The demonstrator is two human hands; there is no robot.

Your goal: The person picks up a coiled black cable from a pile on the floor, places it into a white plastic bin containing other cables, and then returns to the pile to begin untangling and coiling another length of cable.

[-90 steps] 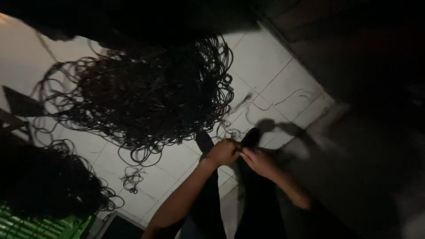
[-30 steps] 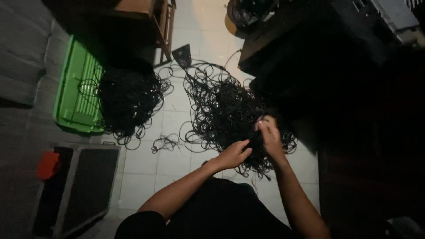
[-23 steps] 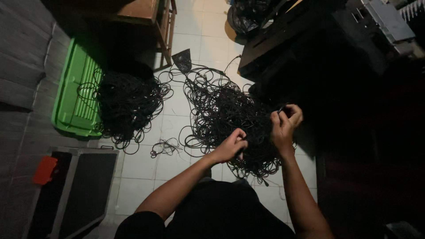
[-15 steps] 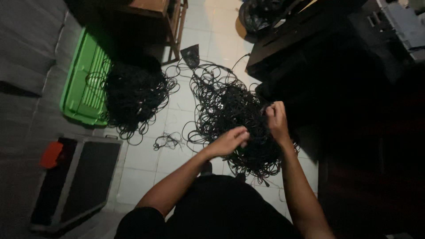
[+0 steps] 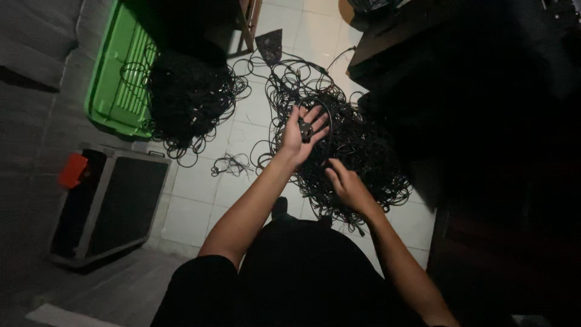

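A big tangled heap of black cables [image 5: 354, 145] lies on the white tiled floor in front of me. My left hand [image 5: 302, 130] is raised over the heap, palm up, fingers spread, with a small black plug and a loop of cable resting in it. My right hand [image 5: 346, 184] is lower, fingers curled into the near part of the tangle; what it grips is too dark to tell. A second heap of black cables [image 5: 187, 97] lies to the left.
A green plastic crate [image 5: 115, 79] lies beside the second heap. A black case with an orange part [image 5: 109, 203] stands at lower left. Dark furniture [image 5: 484, 91] fills the right side. A small loose cable bundle [image 5: 230, 163] lies between the heaps.
My left hand has lifted and turned palm up with a plug in it. My right hand has dropped from the top of the heap to its near edge.
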